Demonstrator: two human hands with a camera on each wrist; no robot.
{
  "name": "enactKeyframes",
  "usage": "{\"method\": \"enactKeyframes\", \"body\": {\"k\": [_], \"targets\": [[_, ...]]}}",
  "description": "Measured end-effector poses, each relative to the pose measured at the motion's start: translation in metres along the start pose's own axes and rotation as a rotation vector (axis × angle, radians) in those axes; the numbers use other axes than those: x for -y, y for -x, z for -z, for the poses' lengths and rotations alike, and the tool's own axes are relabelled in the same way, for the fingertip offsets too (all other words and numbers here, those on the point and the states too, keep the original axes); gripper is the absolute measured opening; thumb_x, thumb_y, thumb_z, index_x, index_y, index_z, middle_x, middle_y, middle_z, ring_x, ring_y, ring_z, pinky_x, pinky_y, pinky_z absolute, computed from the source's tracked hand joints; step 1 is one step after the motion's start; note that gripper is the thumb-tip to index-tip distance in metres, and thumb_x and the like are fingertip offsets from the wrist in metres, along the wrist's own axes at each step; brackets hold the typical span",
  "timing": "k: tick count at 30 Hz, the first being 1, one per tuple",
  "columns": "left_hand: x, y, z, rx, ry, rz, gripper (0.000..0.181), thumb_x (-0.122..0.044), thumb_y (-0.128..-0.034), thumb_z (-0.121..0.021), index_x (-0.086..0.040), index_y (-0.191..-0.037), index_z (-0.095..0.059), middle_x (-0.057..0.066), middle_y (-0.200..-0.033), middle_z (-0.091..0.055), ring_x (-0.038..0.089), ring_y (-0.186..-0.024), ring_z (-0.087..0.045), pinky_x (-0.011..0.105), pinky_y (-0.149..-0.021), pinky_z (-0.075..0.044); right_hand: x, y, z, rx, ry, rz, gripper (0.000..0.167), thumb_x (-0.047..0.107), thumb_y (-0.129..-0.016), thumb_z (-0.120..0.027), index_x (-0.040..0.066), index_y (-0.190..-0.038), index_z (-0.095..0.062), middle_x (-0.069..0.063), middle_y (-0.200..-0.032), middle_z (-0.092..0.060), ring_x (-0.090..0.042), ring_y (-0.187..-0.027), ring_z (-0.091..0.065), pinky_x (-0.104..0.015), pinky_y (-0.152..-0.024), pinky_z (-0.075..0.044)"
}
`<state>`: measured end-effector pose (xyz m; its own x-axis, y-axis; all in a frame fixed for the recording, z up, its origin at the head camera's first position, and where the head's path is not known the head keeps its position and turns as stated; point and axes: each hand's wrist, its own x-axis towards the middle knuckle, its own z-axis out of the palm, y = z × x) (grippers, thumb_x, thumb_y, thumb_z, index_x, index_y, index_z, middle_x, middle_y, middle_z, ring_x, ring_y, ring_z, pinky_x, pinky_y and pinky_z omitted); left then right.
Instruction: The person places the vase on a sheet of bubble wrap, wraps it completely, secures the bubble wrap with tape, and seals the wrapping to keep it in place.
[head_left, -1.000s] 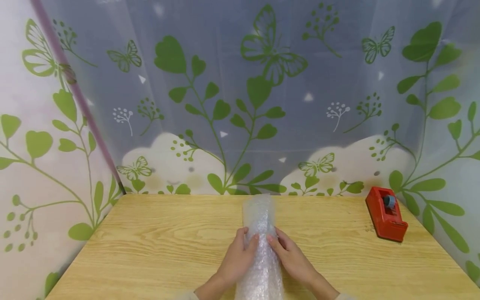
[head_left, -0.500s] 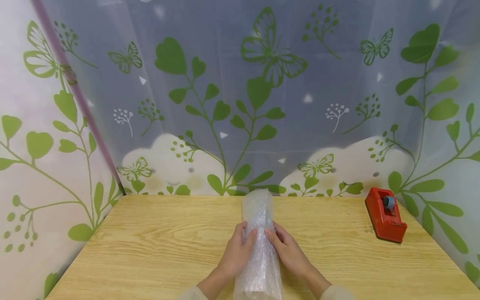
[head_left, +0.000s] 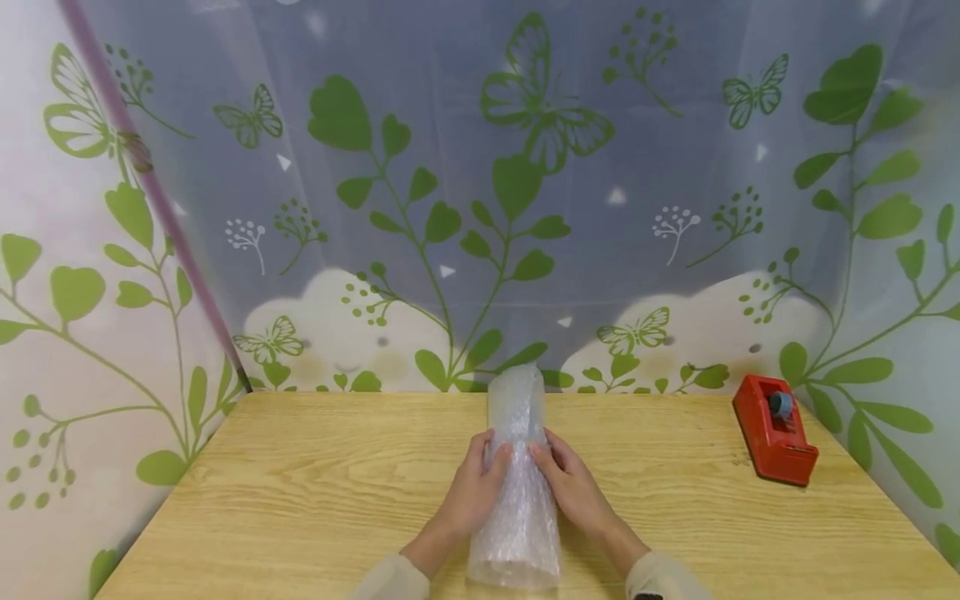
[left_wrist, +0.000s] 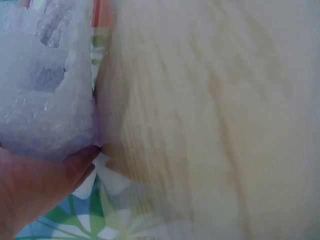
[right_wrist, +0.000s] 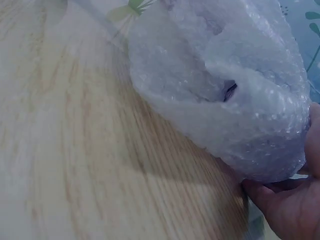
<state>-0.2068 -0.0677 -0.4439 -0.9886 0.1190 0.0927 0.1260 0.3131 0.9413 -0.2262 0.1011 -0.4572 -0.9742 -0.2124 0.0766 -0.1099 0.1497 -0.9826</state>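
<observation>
A rolled tube of bubble wrap (head_left: 517,517) points away from me at the middle of the table, its far end overlapping the curtain. My left hand (head_left: 472,492) grips its left side, thumb on top. From the right, my right hand (head_left: 576,490) grips the same roll, its thumb also on the upper face. In the left wrist view, the left fingers (left_wrist: 82,162) touch the edge of the wrap (left_wrist: 45,120). A fold at the near end of the bubble wrap (right_wrist: 255,132) shows a small dark gap in the right wrist view, beside my right hand (right_wrist: 292,205); its contents cannot be made out.
On the right of the wooden table (head_left: 315,483) stands a red tape dispenser (head_left: 776,433) with a small roll of tape in it. A curtain (head_left: 420,250) printed with green leaves and butterflies closes off the back and sides.
Both hands have slid a little away from me along with the bubble wrap roll. Its near end has come into the head view. The tape dispenser stays put.
</observation>
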Motion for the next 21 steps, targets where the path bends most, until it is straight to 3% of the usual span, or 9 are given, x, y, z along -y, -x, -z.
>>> {"method": "enactKeyframes", "body": {"k": [6,14,21], "targets": [[0.004,-0.007,0.0,-0.015,-0.002,-0.008,0.061,-0.045,-0.1003,-0.04,-0.001,-0.141,-0.031,0.027,-0.132,-0.046,0.038,-0.114,-0.052,0.055,-0.094,-0.04,-0.005,-0.008,0.0,-0.022,-0.006,-0.014,0.065,0.044,-0.097,-0.05,0.004,-0.146,-0.034,-0.02,-0.141,-0.044,-0.033,-0.122,-0.047,-0.05,-0.099,-0.038],[0.006,-0.012,-0.001,0.013,0.017,0.001,0.06,-0.045,-0.1001,-0.04,-0.002,-0.141,-0.031,0.026,-0.131,-0.047,0.039,-0.114,-0.052,0.056,-0.093,-0.041,-0.012,-0.012,0.001,-0.043,-0.022,-0.046,0.068,0.047,-0.096,-0.049,0.006,-0.147,-0.034,-0.02,-0.143,-0.041,-0.035,-0.124,-0.045,-0.051,-0.1,-0.037],[0.006,-0.015,0.0,-0.018,0.017,0.007,0.058,-0.046,-0.0994,-0.042,-0.005,-0.139,-0.034,0.026,-0.13,-0.049,0.039,-0.114,-0.052,0.056,-0.094,-0.04,-0.012,-0.016,0.001,-0.048,-0.046,-0.044,0.068,0.046,-0.096,-0.05,0.005,-0.147,-0.033,-0.021,-0.143,-0.04,-0.036,-0.124,-0.045,-0.05,-0.1,-0.038]]}}
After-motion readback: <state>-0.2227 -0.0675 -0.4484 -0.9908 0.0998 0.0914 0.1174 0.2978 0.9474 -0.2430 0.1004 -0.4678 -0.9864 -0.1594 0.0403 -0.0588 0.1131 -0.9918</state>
